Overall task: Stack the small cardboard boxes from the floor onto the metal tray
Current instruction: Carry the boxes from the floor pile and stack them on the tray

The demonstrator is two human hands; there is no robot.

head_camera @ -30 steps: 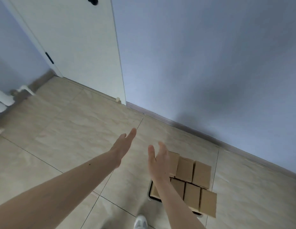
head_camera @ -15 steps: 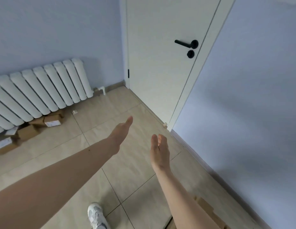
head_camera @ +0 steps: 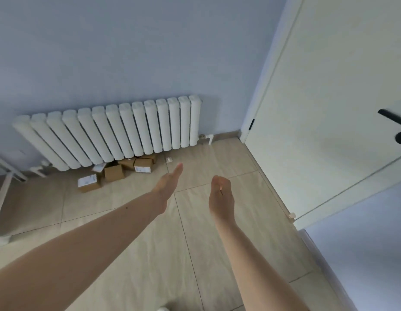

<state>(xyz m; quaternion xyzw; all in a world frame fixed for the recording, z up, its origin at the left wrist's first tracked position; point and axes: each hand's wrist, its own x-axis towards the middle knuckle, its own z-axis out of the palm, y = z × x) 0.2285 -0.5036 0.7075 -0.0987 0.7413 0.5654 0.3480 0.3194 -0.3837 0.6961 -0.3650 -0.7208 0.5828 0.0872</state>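
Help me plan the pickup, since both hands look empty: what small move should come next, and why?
Probably step toward the small brown cardboard boxes lying on the beige tiled floor under the white ribbed radiator. The left hand and the right hand hold nothing and hover short of the pile.

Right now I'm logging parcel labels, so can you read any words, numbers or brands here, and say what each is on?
No text here is legible.
White label on the nearest cardboard box: print too blurred to read.
White label on the box by the radiator: too small to read.
Small white item on the floor: unreadable.
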